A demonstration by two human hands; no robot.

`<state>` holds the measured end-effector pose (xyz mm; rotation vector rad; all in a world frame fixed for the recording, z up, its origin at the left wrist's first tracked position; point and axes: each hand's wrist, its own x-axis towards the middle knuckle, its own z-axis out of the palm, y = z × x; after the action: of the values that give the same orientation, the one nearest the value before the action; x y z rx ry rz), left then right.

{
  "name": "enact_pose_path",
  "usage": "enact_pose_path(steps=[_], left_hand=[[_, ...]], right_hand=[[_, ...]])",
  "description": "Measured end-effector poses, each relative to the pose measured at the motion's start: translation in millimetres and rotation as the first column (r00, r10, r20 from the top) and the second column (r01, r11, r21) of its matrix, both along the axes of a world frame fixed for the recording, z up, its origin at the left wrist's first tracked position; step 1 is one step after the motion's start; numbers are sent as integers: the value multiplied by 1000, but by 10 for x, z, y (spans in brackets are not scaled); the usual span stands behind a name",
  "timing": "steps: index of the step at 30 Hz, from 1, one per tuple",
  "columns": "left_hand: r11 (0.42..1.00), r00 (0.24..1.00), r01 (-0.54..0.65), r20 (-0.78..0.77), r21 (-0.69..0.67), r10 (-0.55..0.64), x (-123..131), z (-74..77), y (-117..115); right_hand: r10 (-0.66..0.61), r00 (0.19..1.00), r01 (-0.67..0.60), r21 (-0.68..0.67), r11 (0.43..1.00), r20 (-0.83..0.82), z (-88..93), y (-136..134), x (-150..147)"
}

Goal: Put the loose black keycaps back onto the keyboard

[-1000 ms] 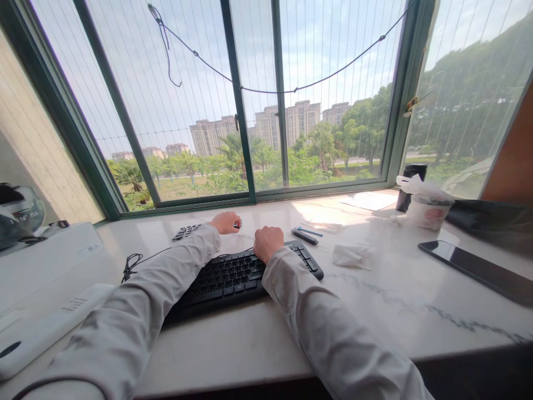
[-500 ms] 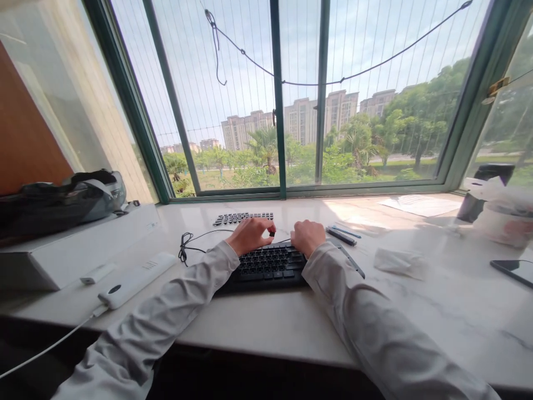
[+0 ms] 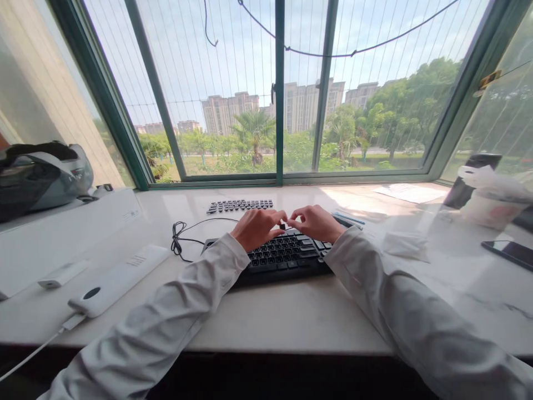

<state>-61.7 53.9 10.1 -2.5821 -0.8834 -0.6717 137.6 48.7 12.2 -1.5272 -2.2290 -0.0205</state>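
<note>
A black keyboard (image 3: 287,256) lies on the white marble sill (image 3: 291,316) in front of me. Above its far edge my left hand (image 3: 256,226) and my right hand (image 3: 316,222) meet fingertip to fingertip. Between them they pinch a small black keycap (image 3: 282,226). Behind the hands, several loose black keycaps (image 3: 239,206) lie in rows on the sill. The keyboard's cable (image 3: 183,233) coils off to the left.
A white power strip (image 3: 119,279) and a small white adapter (image 3: 62,274) lie left, by a white box (image 3: 62,233) bearing a dark bag (image 3: 39,175). Right: pens (image 3: 350,219), a tissue (image 3: 406,246), paper (image 3: 410,193), a bagged cup (image 3: 491,197), a phone (image 3: 508,253).
My left hand came back from the rows of loose keycaps carrying one, and my right hand opened from a fist to meet it. The view also swung left.
</note>
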Motion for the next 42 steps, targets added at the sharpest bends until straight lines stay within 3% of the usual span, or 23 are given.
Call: enact_pose_path(steps=[6,9,14,21,31,42], left_hand=[[997,995,64,80,-53,-59,10,-84,23],[980,985,138,128,-144,-120,36,-135,27],[906,951,268,241,-327,-194,89,-193,14],[830,930,337,292,-444,-222,118,-181,-48],[816,898,433,107,-384,-426,31,-119,-13],[847,890,417,-40,-329,-454,13,-136,21]], right_hand=[[157,970,-190,-178,965,-188,-5,72,99],[188,968,-228,-270,936,-166,-5,83,116],[324,942,-326,-449,832,-85,65,42,197],[395,915,-376,-519,767,-79,85,11,236],[398,917,-334,-583,741,-20,84,-35,182],[376,927,-310,-541,782,12,48,-30,140]])
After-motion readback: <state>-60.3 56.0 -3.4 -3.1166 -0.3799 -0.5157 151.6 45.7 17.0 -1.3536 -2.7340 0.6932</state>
